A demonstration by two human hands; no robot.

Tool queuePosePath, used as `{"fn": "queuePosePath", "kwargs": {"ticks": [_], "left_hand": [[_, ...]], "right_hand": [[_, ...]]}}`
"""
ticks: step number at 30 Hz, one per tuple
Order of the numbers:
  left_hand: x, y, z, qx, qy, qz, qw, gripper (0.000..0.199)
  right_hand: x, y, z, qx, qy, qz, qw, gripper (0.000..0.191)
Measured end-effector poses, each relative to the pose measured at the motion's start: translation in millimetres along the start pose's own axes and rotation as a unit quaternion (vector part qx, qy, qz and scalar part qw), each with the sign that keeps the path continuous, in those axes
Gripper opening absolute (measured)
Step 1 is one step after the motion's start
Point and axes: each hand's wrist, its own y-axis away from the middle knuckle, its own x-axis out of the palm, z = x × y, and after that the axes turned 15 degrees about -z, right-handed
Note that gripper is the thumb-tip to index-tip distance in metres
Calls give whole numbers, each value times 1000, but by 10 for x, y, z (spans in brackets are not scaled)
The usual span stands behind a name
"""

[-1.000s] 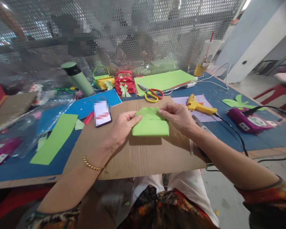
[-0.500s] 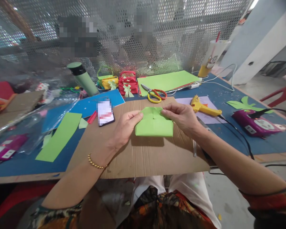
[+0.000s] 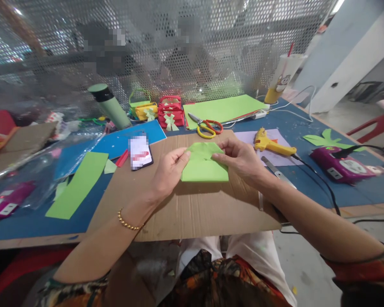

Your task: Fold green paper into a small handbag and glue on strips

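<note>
A folded piece of light green paper (image 3: 205, 169) is held up just above a sheet of brown cardboard (image 3: 179, 215). My left hand (image 3: 169, 170) pinches its left edge, thumb on the near face. On the right side my right hand (image 3: 243, 160) grips it, with the thumb pressed on the upper part and the other fingers partly hidden behind. Just beyond the paper lie scissors (image 3: 208, 129) with red and yellow handles. A yellow glue gun (image 3: 272, 145) rests on pale purple paper (image 3: 283, 136), to the right of my right hand.
To the left lie a phone (image 3: 140, 151) and a green paper strip (image 3: 78, 185). Small red paper bags (image 3: 171, 113), a green flask (image 3: 112, 106) and stacked green sheets (image 3: 227, 108) line the back. A purple power strip (image 3: 339, 164) and a drink cup (image 3: 283, 79) are at right.
My right thumb has moved slightly left and down over the green paper's upper part, and its folded flaps look shifted. Both hands still hold it; the view has shifted slightly.
</note>
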Motion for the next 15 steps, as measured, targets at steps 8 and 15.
{"fn": "queuePosePath", "kwargs": {"ticks": [8, 15], "left_hand": [[39, -2, 14, -52, 94, -3, 994, 43], [68, 25, 6, -53, 120, -29, 991, 42]], "right_hand": [[15, 24, 16, -63, -19, -16, 998, 49], [60, 69, -41, -89, 7, -65, 994, 47]]}}
